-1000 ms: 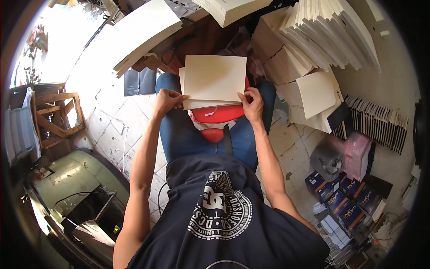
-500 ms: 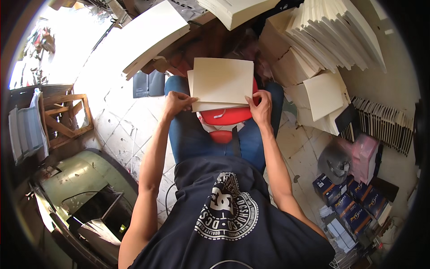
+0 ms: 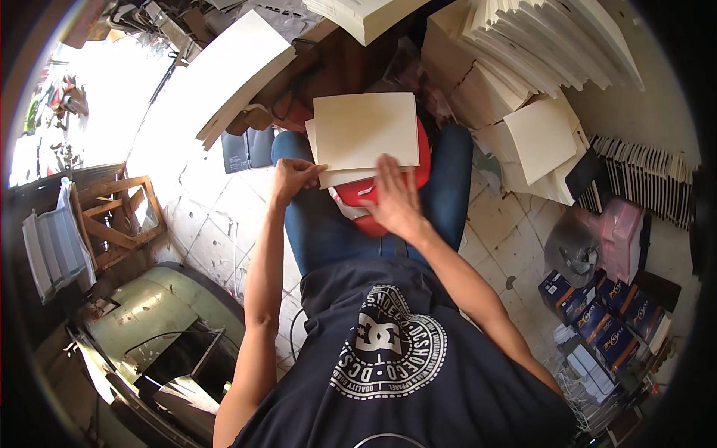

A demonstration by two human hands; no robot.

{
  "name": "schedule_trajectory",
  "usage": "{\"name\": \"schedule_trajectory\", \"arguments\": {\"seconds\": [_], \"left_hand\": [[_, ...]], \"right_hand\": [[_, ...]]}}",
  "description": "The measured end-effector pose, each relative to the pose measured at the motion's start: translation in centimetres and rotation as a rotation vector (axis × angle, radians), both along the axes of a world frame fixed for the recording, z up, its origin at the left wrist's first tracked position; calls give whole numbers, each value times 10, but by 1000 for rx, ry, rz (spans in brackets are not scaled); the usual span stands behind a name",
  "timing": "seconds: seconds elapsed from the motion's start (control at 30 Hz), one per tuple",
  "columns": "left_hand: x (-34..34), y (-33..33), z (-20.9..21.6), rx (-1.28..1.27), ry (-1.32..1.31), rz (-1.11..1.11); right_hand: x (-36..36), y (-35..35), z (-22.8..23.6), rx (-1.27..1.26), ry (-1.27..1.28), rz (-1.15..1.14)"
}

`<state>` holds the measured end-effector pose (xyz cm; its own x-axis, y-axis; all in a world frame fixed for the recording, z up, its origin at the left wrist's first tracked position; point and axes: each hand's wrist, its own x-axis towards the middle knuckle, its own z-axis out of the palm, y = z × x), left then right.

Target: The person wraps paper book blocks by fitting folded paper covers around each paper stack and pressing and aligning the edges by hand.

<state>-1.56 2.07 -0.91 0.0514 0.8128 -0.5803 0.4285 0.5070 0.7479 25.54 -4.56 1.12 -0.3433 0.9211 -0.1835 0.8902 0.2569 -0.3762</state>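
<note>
A cream paper sheet or thin stack [image 3: 366, 131] lies over my lap, on top of another cream sheet [image 3: 340, 178] that juts out at its left and lower edges. Both rest above a red seat-like surface [image 3: 423, 153] between my knees. At the lower left corner, my left hand [image 3: 297, 179] pinches the under sheet between thumb and fingers. My right hand [image 3: 396, 198] is stretched flat with fingers extended, its fingertips at the lower edge of the top sheet, slightly blurred. It holds nothing.
Tall paper stacks [image 3: 246, 63] rise at the far left and more paper bundles [image 3: 538, 45] at the far right. A row of dark-edged booklets [image 3: 646, 179] stands at right, above blue boxes [image 3: 597, 313]. At left are a wooden frame [image 3: 119, 216] and a greenish machine [image 3: 149, 306].
My right hand has let go of the sheets' right corner and moved left and down, opening flat at the lower edge. My left hand keeps its pinch.
</note>
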Motion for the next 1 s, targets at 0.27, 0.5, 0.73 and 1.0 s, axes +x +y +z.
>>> {"name": "schedule_trajectory", "arguments": {"seconds": [0.27, 0.5, 0.73, 1.0], "left_hand": [[12, -14, 13, 145, 105, 66], [61, -41, 42, 156, -134, 421], [80, -60, 81, 311, -488, 607], [82, -15, 37, 347, -358, 399]], "right_hand": [[55, 10, 7, 202, -138, -144], [-6, 46, -8, 184, 180, -90], [-7, 65, 110, 304, 872, -220], [57, 41, 63, -666, 1112, -600]]}}
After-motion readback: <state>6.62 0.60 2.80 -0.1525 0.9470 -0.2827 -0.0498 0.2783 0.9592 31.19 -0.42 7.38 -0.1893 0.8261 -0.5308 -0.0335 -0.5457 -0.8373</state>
